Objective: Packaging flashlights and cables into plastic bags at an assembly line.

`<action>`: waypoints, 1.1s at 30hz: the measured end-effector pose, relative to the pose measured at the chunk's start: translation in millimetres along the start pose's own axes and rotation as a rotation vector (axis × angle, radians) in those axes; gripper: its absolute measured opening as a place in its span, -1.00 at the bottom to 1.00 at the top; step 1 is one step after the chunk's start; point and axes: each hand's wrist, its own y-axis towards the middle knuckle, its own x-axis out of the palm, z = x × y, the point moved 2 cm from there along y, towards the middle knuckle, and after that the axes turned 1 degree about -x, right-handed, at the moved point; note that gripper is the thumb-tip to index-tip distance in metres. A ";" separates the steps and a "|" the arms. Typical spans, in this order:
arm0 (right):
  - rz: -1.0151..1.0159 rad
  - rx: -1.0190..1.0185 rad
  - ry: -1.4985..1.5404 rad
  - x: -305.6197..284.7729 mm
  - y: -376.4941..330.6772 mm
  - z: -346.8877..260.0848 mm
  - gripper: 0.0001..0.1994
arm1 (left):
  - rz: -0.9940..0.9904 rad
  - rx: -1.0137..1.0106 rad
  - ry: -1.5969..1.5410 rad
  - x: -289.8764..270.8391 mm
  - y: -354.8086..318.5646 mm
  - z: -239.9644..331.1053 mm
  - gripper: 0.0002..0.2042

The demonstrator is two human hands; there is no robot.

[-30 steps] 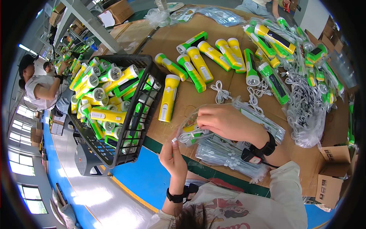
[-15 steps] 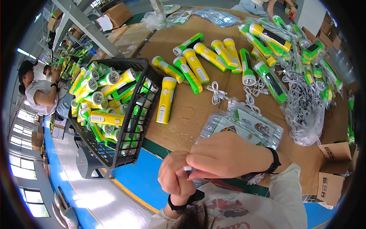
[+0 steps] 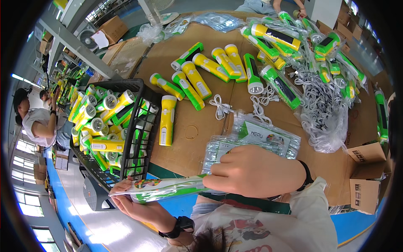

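A clear plastic packaging bag [image 3: 170,188] with green, white and coloured print stretches between my hands above the table's near edge. My left hand [image 3: 140,206] grips its left end, fingers closed around it. At the other end, my right hand [image 3: 256,171] pinches the bag with curled fingers. Beneath and behind the right hand lies a pile of similar printed bags [image 3: 273,133], partly covered by it. Beyond these are a coiled white cable [image 3: 219,107] and a yellow flashlight [image 3: 167,122] lying lengthwise. Whether anything is inside the held bag I cannot tell.
A black plastic basket [image 3: 140,122] full of yellow and green flashlights stands at the left. Several loose flashlights [image 3: 197,80] lie on the cardboard-covered table. Bagged flashlights and a heap of white cables [image 3: 323,105] fill the right, near an open carton [image 3: 365,180]. Other people are nearby.
My hands were close together, pinching something small and whitish. Now my left hand has moved left, and the printed bag is extended between both hands. The view has shifted slightly.
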 end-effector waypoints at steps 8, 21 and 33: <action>0.590 0.461 -0.280 -78.1 -54.6 34.7 -0.94 | -0.622 -0.269 0.359 25.7 -57.7 -39.0 -0.83; 0.794 1.332 -0.274 -97.0 -207.2 139.9 -0.81 | -1.649 0.104 0.579 45.1 -116.4 -42.8 -0.47; 0.657 0.856 -0.704 -102.2 -143.8 81.5 -0.51 | -1.605 0.032 0.456 47.4 -110.8 -48.5 -0.61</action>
